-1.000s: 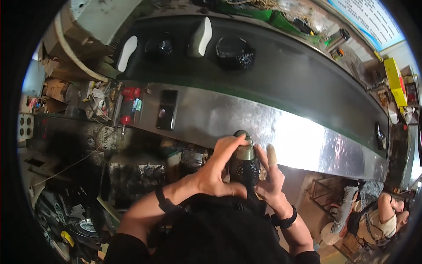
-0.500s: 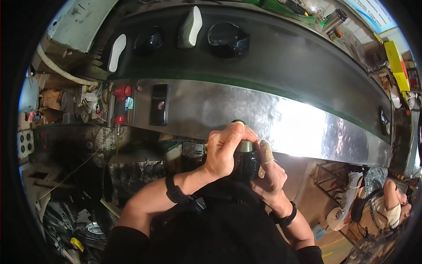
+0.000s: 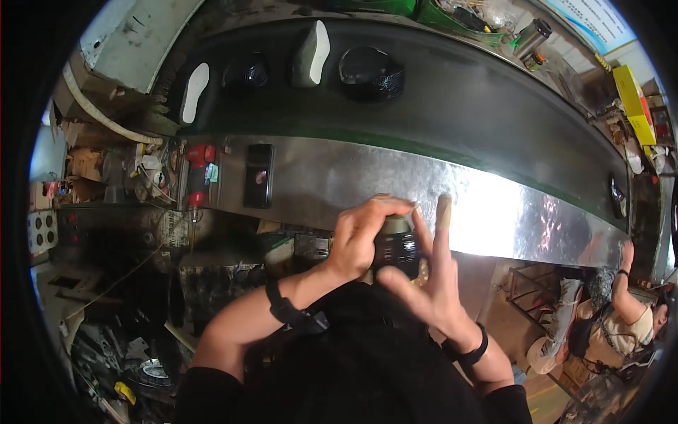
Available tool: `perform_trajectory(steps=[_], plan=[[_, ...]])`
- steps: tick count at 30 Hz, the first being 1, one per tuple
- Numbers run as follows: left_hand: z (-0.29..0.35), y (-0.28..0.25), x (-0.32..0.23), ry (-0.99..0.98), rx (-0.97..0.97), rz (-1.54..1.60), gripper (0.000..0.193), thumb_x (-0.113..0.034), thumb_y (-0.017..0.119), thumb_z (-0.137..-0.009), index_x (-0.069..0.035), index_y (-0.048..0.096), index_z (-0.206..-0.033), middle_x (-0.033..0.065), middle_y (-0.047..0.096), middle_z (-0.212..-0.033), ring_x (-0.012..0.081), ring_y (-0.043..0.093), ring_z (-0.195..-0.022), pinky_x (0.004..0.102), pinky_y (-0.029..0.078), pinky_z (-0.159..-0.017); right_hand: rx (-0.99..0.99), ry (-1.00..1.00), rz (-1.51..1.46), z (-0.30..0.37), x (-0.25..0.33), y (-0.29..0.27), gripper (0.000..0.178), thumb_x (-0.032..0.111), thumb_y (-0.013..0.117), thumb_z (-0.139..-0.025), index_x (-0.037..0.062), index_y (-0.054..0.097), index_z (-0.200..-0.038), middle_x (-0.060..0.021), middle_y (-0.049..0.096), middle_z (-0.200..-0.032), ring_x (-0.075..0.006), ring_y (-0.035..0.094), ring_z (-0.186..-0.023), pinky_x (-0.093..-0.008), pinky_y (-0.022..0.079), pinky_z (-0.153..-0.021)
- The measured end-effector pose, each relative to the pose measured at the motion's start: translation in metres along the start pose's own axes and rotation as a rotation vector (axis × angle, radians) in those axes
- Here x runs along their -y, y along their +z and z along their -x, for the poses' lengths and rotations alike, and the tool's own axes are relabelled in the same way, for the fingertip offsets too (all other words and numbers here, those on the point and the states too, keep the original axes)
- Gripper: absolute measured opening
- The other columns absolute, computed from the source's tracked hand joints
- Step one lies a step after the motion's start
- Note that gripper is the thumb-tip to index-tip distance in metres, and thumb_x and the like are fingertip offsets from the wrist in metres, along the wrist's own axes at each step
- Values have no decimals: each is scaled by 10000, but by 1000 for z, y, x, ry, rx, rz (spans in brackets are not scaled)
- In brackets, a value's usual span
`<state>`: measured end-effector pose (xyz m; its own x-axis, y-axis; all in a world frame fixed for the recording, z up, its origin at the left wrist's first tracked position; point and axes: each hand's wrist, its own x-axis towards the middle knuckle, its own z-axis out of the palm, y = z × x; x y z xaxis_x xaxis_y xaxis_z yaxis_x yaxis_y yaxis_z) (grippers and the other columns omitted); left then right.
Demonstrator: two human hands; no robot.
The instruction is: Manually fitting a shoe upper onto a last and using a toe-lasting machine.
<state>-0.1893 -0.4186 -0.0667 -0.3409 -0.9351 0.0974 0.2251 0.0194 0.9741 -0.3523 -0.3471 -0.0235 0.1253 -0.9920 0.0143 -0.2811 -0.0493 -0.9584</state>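
Close to my body at the bench's near edge is a black, glossy, textured shoe upper (image 3: 395, 253) with a grey-green last (image 3: 395, 225) showing at its top. My left hand (image 3: 359, 239) curls round its left and far side, gripping it. My right hand (image 3: 439, 283) is at its right, fingers stretched out and thumb apart. A tan covering wraps one of its fingertips. Whether that hand touches the upper, I cannot tell. The lower end of the upper is hidden against my dark clothing.
Beyond the metal bench edge (image 3: 339, 169), a dark belt (image 3: 480, 120) carries white-soled lasts (image 3: 321, 53) and black uppers (image 3: 372, 73). A phone (image 3: 259, 177) and a red power tool (image 3: 200, 175) lie left. Another person (image 3: 621, 318) sits far right, one hand on the bench.
My right hand has opened, its fingers lifting and spreading away from the upper. My left hand stays on it. The other person's arm has reached out to the bench.
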Motion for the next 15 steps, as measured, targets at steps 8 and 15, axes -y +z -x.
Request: perform_trajectory(steps=[8,15], plan=[[-8,-89,78,-346,-8,-657,335,-293,640,-1001,23,750,-1012,127,767,-911,183,716,-858,341,537,-781,-306,596,-275,-30,-83,-118,623,218,719,-879,-83,560,-1401,-109,694,-1176,-201,629,-1099,-304,466,-1002],[-53,-143,102,-90,-61,-930,247,-242,675,-952,-1,731,-954,212,722,-979,398,690,-940,461,536,-823,-856,327,-1250,-37,-224,-295,439,312,690,-955,-29,635,-1226,-189,708,-1148,-335,699,-1025,-505,567,-946]])
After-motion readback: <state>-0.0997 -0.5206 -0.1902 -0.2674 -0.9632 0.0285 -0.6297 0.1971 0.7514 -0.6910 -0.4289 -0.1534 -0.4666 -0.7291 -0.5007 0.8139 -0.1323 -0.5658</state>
